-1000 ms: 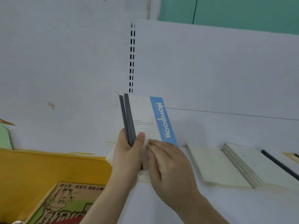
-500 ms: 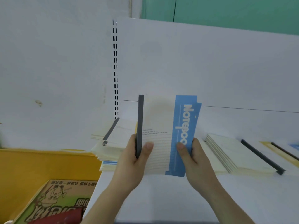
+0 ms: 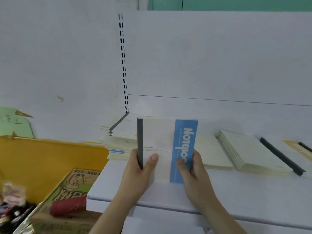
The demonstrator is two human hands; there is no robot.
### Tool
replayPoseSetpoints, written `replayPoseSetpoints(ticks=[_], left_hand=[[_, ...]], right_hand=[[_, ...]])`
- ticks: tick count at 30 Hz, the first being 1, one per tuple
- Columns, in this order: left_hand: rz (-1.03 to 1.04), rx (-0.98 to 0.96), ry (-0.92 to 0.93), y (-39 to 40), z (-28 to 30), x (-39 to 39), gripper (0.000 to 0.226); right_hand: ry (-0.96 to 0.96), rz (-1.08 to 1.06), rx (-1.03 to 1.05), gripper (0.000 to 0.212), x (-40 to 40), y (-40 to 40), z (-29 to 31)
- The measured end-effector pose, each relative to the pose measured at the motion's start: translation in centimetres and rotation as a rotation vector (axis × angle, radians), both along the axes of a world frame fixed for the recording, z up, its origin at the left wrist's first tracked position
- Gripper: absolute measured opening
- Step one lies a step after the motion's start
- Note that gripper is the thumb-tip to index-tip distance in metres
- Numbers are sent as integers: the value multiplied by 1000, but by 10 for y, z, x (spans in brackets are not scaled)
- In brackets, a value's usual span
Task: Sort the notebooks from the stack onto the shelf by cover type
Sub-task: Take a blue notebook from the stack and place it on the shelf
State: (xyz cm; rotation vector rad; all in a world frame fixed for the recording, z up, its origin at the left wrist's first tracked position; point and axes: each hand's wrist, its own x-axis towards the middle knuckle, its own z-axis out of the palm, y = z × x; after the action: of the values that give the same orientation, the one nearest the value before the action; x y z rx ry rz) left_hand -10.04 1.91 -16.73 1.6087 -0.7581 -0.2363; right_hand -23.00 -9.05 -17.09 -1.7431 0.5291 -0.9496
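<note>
Both hands up front: the left hand (image 3: pixel 136 173) grips the dark spine edge of a white notebook (image 3: pixel 157 146) with a blue "Notebook" band, thumb pressed on the cover, while the right hand (image 3: pixel 194 173) pinches the blue side. It's held upright over the white shelf (image 3: pixel 236 196). Behind sits the messy stack (image 3: pixel 118 144); to the right, a sorted pile (image 3: pixel 249 154) lies flat.

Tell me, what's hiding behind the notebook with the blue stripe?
Behind the held notebook, the unsorted stack peeks out on one side and a flat cream notebook pile on the other. Whatever lies directly behind it is covered.
</note>
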Motion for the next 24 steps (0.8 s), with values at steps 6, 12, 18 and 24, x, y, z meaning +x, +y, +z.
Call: replayPoseSetpoints(ticks=[6,12,18,24], left_hand=[[-56,61,-24,-1,-3,4,38],[-69,90,-60,1,-4,11,23],[-129,-13,-114,-7,11,-2,16],[-276,-30,-45,-47,23,-45,12]], right_hand=[[131,31,-41,27,1,1,-1],[310,14,-102,12,-6,-4,2],[237,-66,-154,15,-34,3,13],[167,-256,-96,36,-89,-1,19]])
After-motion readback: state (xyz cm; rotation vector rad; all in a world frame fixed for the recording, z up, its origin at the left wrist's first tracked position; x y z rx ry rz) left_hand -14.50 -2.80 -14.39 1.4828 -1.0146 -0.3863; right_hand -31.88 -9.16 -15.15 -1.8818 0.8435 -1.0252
